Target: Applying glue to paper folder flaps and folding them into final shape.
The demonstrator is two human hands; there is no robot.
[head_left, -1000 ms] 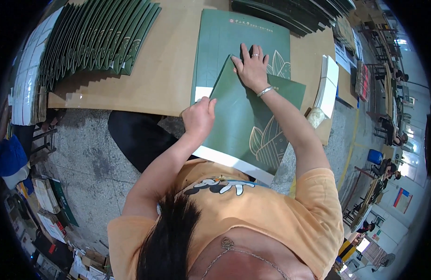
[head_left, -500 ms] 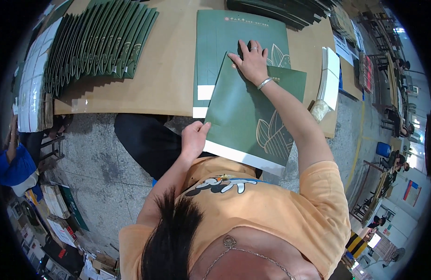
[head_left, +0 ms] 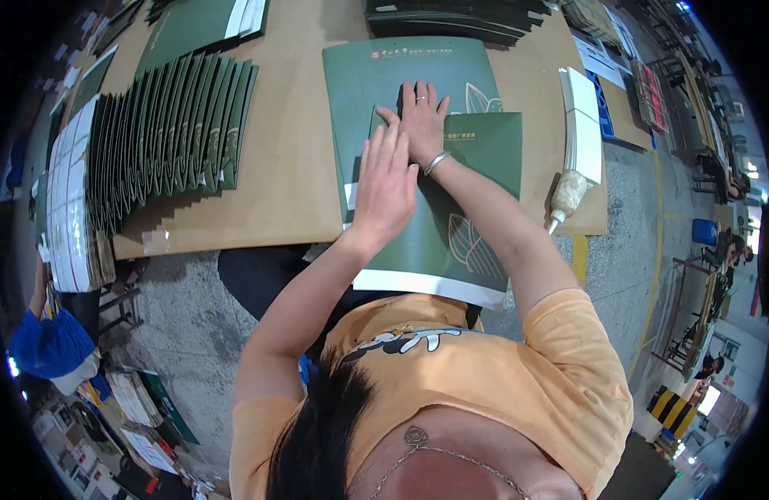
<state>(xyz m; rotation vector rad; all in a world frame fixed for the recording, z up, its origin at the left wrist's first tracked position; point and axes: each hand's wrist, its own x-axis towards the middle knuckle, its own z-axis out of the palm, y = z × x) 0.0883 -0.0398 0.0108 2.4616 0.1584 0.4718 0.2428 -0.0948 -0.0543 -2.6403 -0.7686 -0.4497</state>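
Observation:
My right hand [head_left: 422,125] lies flat, fingers spread, across the upper edge of a green printed sheet [head_left: 494,162]. This sheet has a pale leaf pattern and a white strip along its near edge, which hangs over the table edge toward my lap. Beside it and partly against it, my left hand [head_left: 386,185] rests flat on the same sheet with its fingers stretched out. Beneath lies another green sheet [head_left: 351,75], showing at the far side and along the left. Whether more sheets lie under it is hidden.
On the left of the brown table [head_left: 293,150] stands a fanned row of green folded pieces [head_left: 163,133], next to a wrapped white stack [head_left: 66,200]. A white squeeze bottle [head_left: 568,196] and a white paper bundle [head_left: 580,125] lie at right. Dark green stacks [head_left: 451,21] sit at the back.
My left hand has left the sheet's lower left corner and moved up beside my right hand. The upper sheet has turned straighter over the one beneath. The view has shifted slightly.

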